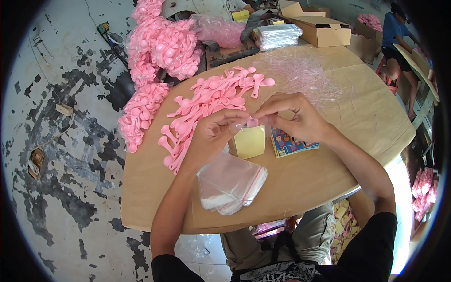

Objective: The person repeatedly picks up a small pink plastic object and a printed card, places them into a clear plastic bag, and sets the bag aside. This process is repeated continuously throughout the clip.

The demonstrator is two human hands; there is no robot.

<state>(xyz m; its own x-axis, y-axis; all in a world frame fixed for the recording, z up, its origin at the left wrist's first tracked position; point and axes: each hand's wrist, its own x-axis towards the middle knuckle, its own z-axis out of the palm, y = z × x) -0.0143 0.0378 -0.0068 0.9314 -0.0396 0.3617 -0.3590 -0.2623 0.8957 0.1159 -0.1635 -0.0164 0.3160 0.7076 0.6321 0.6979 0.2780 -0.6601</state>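
Over the middle of the table, my left hand and my right hand pinch the top of a small clear plastic bag from either side. A yellow card shows inside or behind its film. Something pale pink sits between the fingertips, too covered to make out. Close to my left hand is a loose pile of pink plastic spoons. Below it lies a stack of empty clear bags with a red-lined edge. Under my right wrist rests a stack of colourful printed cards, partly hidden.
Bags packed with pink spoons stand along the table's far left side. Clear plastic strips spread over the brown-papered table. At the back are wrapped clear packs and a cardboard box. Another person sits at the far right.
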